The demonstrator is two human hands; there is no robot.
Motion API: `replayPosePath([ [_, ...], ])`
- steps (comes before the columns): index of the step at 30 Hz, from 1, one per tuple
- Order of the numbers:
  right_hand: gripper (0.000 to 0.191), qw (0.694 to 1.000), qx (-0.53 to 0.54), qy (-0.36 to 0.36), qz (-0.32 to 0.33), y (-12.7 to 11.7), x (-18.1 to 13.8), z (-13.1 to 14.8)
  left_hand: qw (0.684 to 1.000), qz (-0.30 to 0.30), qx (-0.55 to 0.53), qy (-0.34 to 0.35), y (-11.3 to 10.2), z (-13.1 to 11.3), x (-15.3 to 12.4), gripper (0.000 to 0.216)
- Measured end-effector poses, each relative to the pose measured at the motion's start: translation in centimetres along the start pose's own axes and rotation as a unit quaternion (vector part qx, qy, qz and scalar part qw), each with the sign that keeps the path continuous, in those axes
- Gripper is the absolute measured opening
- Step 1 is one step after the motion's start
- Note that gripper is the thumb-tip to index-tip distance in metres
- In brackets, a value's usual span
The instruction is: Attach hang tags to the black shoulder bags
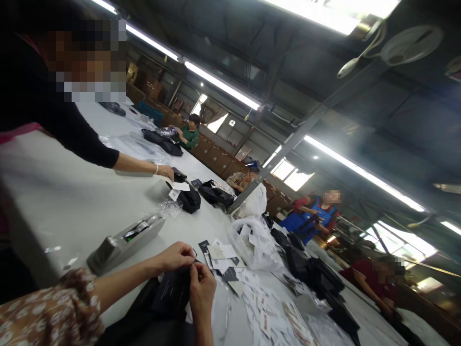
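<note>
My left hand [177, 256] is closed in a pinch, and the fingertips of my right hand [202, 284] meet it from the right. What they grip is too small to make out; a little pale bit shows between the fingers. Just below them lies a dark printed card tag [167, 291], on top of black fabric [144, 322] that looks like a bag. To the right of my hands a stack of dark and white card tags [221, 257] spreads over the white table [108, 192].
A grey tape dispenser [126, 240] stands to the left. Across the table, a co-worker's hand [165, 172] touches a black bag [189, 198] with white tags. Loose paper labels [264, 307], a white plastic bag [255, 245] and black bags [309, 269] lie rightward. Other people work farther back.
</note>
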State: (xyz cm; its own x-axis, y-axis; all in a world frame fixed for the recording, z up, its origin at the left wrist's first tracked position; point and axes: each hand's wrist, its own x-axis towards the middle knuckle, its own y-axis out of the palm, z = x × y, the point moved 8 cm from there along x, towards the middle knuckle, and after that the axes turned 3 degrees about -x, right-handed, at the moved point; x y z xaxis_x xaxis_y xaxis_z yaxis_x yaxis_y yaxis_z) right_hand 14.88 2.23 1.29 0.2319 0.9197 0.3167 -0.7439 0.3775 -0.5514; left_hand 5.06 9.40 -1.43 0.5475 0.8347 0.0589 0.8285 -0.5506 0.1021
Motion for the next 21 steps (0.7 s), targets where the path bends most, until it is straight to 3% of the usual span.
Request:
replayPosePath([
  [5, 0.030, 0.999, -0.012, 0.017, -0.028, -1.7, 0.3, -0.6, 1.000, -0.017, 0.002, -0.016, -0.5, -0.4, -0.9, 0.025],
  [10, 0.034, 0.991, -0.087, -0.067, 0.073, -3.7, -0.1, -1.4, 0.999, -0.012, 0.049, -0.019, -1.6, -0.7, -2.6, 0.024],
  [14, 0.047, 0.978, -0.135, -0.035, 0.157, -4.6, -1.5, -3.3, 0.992, -0.033, 0.121, -0.010, -2.5, 0.1, -3.8, 0.019],
  [17, 0.031, 0.973, -0.161, -0.015, 0.164, -5.0, -2.2, -3.3, 0.976, -0.024, 0.214, -0.028, -2.4, 1.2, -4.7, 0.027],
  [19, 0.017, 0.969, -0.146, 0.030, 0.196, -4.8, -2.4, -3.6, 0.957, -0.010, 0.286, -0.038, -2.1, 1.5, -5.1, 0.028],
  [21, 0.015, 0.964, -0.107, 0.079, 0.231, -4.8, -2.5, -3.8, 0.942, 0.010, 0.332, -0.046, -1.7, 1.6, -5.2, 0.022],
])
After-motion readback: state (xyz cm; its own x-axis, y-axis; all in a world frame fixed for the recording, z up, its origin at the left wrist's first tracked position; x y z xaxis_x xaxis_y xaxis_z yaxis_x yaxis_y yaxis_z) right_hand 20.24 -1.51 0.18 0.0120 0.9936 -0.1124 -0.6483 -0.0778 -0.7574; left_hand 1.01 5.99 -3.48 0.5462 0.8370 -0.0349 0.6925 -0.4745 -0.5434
